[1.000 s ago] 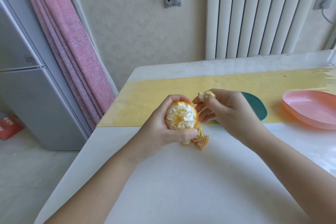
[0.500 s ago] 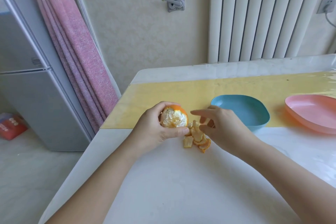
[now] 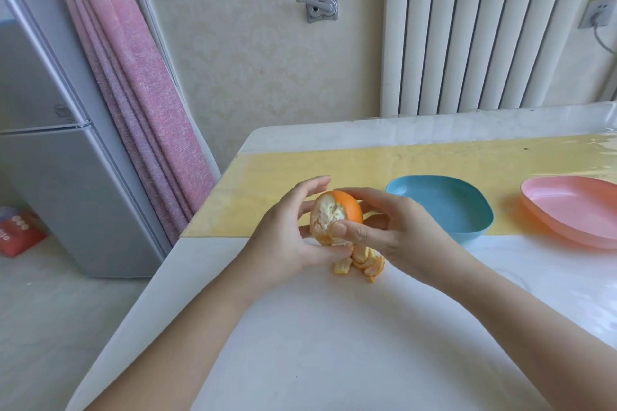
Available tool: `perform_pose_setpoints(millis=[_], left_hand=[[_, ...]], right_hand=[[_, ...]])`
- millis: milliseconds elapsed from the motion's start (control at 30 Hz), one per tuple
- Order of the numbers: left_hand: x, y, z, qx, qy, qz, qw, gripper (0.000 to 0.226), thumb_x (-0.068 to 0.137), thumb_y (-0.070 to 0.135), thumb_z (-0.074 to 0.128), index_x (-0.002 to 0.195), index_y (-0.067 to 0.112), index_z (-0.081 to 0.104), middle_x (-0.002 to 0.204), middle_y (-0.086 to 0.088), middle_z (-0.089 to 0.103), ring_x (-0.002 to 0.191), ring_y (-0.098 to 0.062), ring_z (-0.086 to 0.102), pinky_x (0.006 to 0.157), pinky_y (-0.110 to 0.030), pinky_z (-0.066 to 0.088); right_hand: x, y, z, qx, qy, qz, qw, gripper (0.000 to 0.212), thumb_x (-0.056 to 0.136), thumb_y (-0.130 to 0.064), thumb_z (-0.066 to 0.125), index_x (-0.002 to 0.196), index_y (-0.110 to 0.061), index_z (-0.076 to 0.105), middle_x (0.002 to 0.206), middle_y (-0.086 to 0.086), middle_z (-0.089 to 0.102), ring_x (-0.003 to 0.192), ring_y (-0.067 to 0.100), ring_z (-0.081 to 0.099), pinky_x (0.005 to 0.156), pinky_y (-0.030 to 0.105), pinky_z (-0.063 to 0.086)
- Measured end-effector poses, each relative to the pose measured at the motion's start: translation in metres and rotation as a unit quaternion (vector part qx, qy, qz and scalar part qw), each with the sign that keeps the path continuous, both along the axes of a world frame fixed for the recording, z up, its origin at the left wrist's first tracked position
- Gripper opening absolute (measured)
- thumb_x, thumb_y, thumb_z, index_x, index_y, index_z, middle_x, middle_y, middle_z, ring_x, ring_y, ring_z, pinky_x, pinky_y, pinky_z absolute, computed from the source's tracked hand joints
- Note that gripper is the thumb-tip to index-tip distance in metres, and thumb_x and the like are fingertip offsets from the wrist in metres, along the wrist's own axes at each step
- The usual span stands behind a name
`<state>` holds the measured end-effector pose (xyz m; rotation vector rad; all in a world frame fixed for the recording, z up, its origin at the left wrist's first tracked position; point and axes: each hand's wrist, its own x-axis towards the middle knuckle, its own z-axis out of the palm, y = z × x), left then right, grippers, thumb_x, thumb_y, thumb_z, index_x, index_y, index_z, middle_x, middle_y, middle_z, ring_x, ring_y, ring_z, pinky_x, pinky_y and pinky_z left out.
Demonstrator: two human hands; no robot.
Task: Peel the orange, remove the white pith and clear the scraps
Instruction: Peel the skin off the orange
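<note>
A partly peeled orange (image 3: 335, 215) is held above the white table between both hands. Its left side shows pale pith and flesh; its upper right still carries orange skin. My left hand (image 3: 287, 237) cups it from the left and below, with the fingers spread loosely at the top. My right hand (image 3: 387, 227) grips it from the right, thumb pressed on the front near the peel's edge, fingers over the top. A small pile of peel scraps (image 3: 362, 262) lies on the table just below the orange.
A blue dish (image 3: 467, 227) and a pink dish (image 3: 567, 220) stand on a yellow mat (image 3: 300, 163) to the right. The table's left edge (image 3: 160, 277) drops to the floor. A grey fridge (image 3: 60, 177) and a pink curtain stand at left, a radiator behind.
My right hand dropped a peel piece onto the scrap pile and came back to grip the orange. The orange has turned so its remaining skin faces up and right.
</note>
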<state>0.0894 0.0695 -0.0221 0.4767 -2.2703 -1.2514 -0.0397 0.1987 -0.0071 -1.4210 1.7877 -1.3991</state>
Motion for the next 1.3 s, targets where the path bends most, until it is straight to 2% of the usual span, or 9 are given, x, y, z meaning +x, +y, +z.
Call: perform_pose_setpoints(millis=[100, 200, 267, 333, 433, 567, 733, 933, 1300], left_hand=[[0.000, -0.005, 0.004, 0.142, 0.008, -0.104, 0.984, 0.082, 0.054, 0.026, 0.088, 0.129, 0.021, 0.055, 0.120, 0.003, 0.067, 0.115, -0.013, 0.062, 0.090, -0.023, 0.049], [0.001, -0.003, 0.005, 0.254, 0.007, -0.234, 0.938, 0.086, 0.066, 0.052, 0.082, 0.137, 0.013, 0.049, 0.133, -0.011, 0.059, 0.123, -0.029, 0.057, 0.099, -0.037, 0.048], [0.001, -0.003, 0.003, 0.323, -0.001, -0.240, 0.916, 0.095, 0.064, 0.067, 0.073, 0.142, 0.020, 0.045, 0.138, -0.016, 0.055, 0.121, -0.039, 0.057, 0.098, -0.042, 0.050], [-0.001, -0.001, 0.002, 0.339, 0.006, -0.210, 0.917, 0.085, 0.065, 0.067, 0.072, 0.134, 0.022, 0.054, 0.129, -0.018, 0.061, 0.108, -0.039, 0.065, 0.087, -0.037, 0.056], [-0.003, 0.000, -0.001, 0.339, 0.032, -0.169, 0.925, 0.072, 0.070, 0.057, 0.076, 0.122, 0.009, 0.061, 0.107, -0.023, 0.065, 0.086, -0.030, 0.070, 0.073, -0.034, 0.059], [-0.004, 0.003, -0.003, 0.288, 0.044, -0.134, 0.947, 0.062, 0.081, 0.044, 0.059, 0.110, -0.011, 0.054, 0.092, -0.020, 0.061, 0.078, -0.027, 0.062, 0.067, -0.031, 0.054], [-0.007, 0.014, -0.006, 0.230, 0.050, -0.110, 0.966, 0.042, 0.077, 0.046, 0.056, 0.089, 0.006, 0.055, 0.074, -0.006, 0.060, 0.066, -0.024, 0.057, 0.060, -0.027, 0.049], [-0.007, 0.010, -0.009, 0.168, 0.032, -0.072, 0.983, 0.059, 0.072, 0.051, 0.057, 0.109, 0.006, 0.057, 0.075, 0.004, 0.062, 0.062, -0.012, 0.060, 0.055, -0.023, 0.046], [-0.012, 0.018, -0.023, 0.084, 0.040, -0.011, 0.996, 0.060, 0.068, 0.060, 0.056, 0.110, 0.018, 0.050, 0.073, 0.017, 0.066, 0.065, -0.002, 0.062, 0.053, -0.014, 0.044]], right_hand=[[-0.003, 0.000, 0.000, -0.028, -0.009, -0.023, 0.999, 0.057, 0.059, -0.057, 0.073, 0.109, -0.030, 0.065, 0.088, -0.004, 0.072, 0.080, 0.015, 0.069, 0.078, 0.036, 0.056], [-0.003, 0.002, 0.001, -0.034, 0.023, -0.054, 0.998, 0.042, 0.061, -0.054, 0.075, 0.096, -0.032, 0.068, 0.075, -0.005, 0.070, 0.066, 0.015, 0.065, 0.062, 0.024, 0.052], [-0.002, 0.003, 0.003, -0.040, 0.044, -0.046, 0.997, 0.030, 0.066, -0.052, 0.074, 0.088, -0.033, 0.069, 0.067, 0.001, 0.065, 0.062, 0.022, 0.056, 0.057, 0.026, 0.045], [-0.001, 0.003, 0.003, -0.050, 0.064, -0.053, 0.995, 0.030, 0.065, -0.056, 0.071, 0.088, -0.037, 0.070, 0.067, -0.001, 0.060, 0.058, 0.011, 0.050, 0.055, 0.018, 0.040], [-0.002, 0.002, 0.002, -0.064, 0.116, -0.086, 0.987, 0.039, 0.060, -0.063, 0.066, 0.092, -0.041, 0.072, 0.076, -0.003, 0.055, 0.069, 0.007, 0.053, 0.063, 0.014, 0.041], [-0.006, 0.003, 0.002, -0.045, 0.170, -0.057, 0.983, 0.038, 0.070, -0.058, 0.068, 0.082, -0.023, 0.076, 0.072, 0.002, 0.056, 0.064, 0.012, 0.056, 0.057, 0.021, 0.045], [-0.006, 0.000, -0.005, -0.050, 0.267, -0.063, 0.960, 0.050, 0.078, -0.057, 0.044, 0.069, -0.012, 0.064, 0.066, 0.003, 0.051, 0.057, 0.019, 0.051, 0.055, 0.027, 0.044], [-0.005, -0.001, -0.005, -0.024, 0.310, -0.013, 0.950, 0.041, 0.087, -0.048, 0.046, 0.083, -0.011, 0.062, 0.072, 0.000, 0.050, 0.060, 0.017, 0.053, 0.056, 0.026, 0.045], [-0.007, 0.000, -0.004, 0.000, 0.354, 0.006, 0.935, 0.007, 0.087, -0.015, 0.057, 0.088, -0.009, 0.061, 0.069, -0.004, 0.045, 0.059, 0.016, 0.046, 0.055, 0.029, 0.041]])
